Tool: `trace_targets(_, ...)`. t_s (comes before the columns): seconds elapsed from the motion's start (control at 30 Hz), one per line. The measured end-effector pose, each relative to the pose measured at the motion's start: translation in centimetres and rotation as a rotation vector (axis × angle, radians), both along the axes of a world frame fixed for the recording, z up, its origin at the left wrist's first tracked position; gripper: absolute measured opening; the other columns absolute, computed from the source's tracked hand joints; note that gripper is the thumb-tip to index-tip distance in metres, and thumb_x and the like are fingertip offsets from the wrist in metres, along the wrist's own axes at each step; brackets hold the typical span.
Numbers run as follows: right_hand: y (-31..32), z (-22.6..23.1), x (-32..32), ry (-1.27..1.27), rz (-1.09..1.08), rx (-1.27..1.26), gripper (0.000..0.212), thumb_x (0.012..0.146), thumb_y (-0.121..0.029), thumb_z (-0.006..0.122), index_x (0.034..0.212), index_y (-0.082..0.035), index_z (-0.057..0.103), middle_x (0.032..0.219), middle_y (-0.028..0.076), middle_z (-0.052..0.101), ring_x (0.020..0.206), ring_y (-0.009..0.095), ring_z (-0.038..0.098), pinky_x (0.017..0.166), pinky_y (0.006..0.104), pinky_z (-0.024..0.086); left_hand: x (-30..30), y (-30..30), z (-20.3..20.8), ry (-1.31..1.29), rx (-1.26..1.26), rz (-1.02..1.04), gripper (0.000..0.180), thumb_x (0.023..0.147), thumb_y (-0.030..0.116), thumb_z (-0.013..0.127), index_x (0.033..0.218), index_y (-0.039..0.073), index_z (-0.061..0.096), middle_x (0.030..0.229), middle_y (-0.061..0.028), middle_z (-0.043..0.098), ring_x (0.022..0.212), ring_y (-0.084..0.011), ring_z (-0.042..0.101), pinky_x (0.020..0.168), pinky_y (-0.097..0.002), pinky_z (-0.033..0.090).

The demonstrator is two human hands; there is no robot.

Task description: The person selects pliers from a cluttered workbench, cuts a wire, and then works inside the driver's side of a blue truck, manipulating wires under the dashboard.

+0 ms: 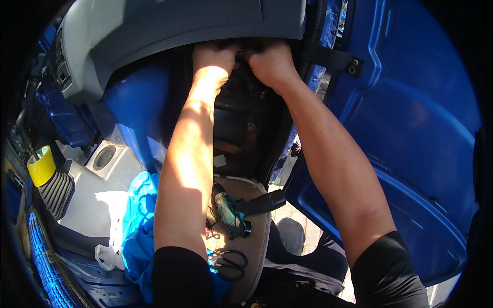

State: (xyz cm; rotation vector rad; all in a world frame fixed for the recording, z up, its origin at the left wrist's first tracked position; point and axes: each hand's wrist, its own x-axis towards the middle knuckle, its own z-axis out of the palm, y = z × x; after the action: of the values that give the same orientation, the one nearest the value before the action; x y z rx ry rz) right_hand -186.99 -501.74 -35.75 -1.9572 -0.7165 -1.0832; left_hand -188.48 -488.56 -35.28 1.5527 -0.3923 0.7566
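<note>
Both my arms reach forward under the lower edge of a grey dashboard (195, 25). My left hand (214, 60) is closed, its fingertips lost in the shadow beneath that edge. Close beside it, my right hand (269, 64) is curled shut too, partly in the dark. What the two hands grip is too dim to make out. Below them lies a dark open cavity (239, 110) with unclear parts inside.
A teal and black cordless drill (231, 211) lies on a beige mat (257, 236) beside a black cable (231, 263). Blue cloth (138, 226) is at left, near a gear lever boot (55, 192) and a yellow tape roll (41, 167). An open blue door (405, 128) stands at right.
</note>
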Motion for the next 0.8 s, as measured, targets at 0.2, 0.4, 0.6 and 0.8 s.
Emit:
trace_targets(0.2,0.2,-0.1,-0.5,-0.003,-0.031,-0.002,0.015,0.076,-0.016,0.067,0.086,-0.005,0.072,0.091,0.016,0.07,0.084,0.035,0.066,0.076,0.0411,0.054,1.0,0.1,-0.5,-0.063,0.147,0.256,0.029,0.081,0.02,0.068,0.101,0.0,0.069,0.092,-0.0166,0.072,0.087,-0.022,0.069,0.073,-0.0354,0.055)
trace_targets(0.4,0.2,0.0,-0.2,-0.038,-0.045,0.006,0.015,0.076,-0.017,0.066,0.084,-0.006,0.072,0.089,0.016,0.07,0.083,0.035,0.066,0.075,0.0421,0.054,1.7,0.2,-1.1,-0.207,0.035,0.09,0.024,0.083,0.015,0.066,0.103,0.002,0.069,0.098,-0.0172,0.072,0.094,-0.0273,0.069,0.084,-0.0338,0.051)
trace_targets(0.6,0.4,-0.1,0.1,-0.07,-0.042,0.027,0.014,0.074,-0.015,0.067,0.083,-0.005,0.071,0.087,0.015,0.07,0.084,0.036,0.066,0.076,0.0425,0.053,0.0,0.6,-1.8,-0.363,0.288,0.26,0.025,0.084,0.008,0.064,0.107,0.002,0.068,0.098,-0.0148,0.072,0.088,-0.0228,0.068,0.086,-0.0328,0.05)
trace_targets(0.8,0.2,-0.1,0.0,-0.08,-0.031,0.002,0.016,0.073,-0.014,0.067,0.085,-0.005,0.071,0.089,0.016,0.07,0.084,0.037,0.065,0.077,0.0428,0.053,0.5,1.3,-1.0,-0.288,0.414,0.223,0.025,0.082,0.012,0.062,0.106,0.006,0.069,0.102,-0.019,0.069,0.098,-0.0351,0.066,0.089,-0.0369,0.05)
